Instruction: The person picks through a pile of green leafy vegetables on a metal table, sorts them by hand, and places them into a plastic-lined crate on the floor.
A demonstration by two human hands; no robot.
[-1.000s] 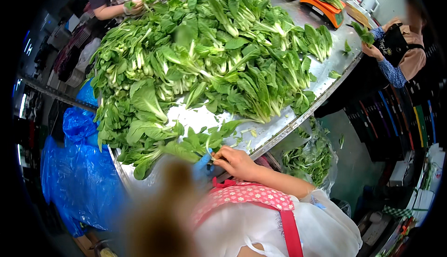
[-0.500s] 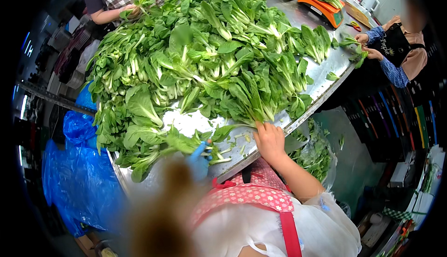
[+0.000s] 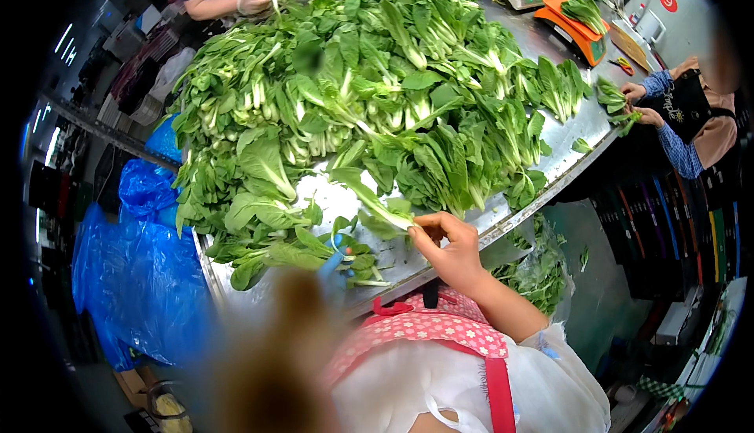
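A pale-stemmed leafy green (image 3: 375,204) is pinched at its stem end between the thumb and fingers of my bare right hand (image 3: 452,251), just over the metal table (image 3: 569,131). Its leaf points up and left toward the pile. My left hand (image 3: 336,262), in a blue glove, is closed around leafy greens (image 3: 359,262) near the table's front edge; a blurred brown shape hides part of it. Ahead of both hands spreads a big heap of leafy greens (image 3: 314,103), leaves and white stems mixed.
An orange scale (image 3: 572,29) holding greens stands at the far right, beside scissors (image 3: 623,65). Two people work across the table and at its right. Blue plastic bags (image 3: 149,276) hang at left. A clear bag of greens (image 3: 534,272) stands below the right edge.
My right hand has lifted a leafy green from beside the bunch at the table's edge, turning its palm inward. My gloved left hand stays near the same greens. The view has shifted slightly.
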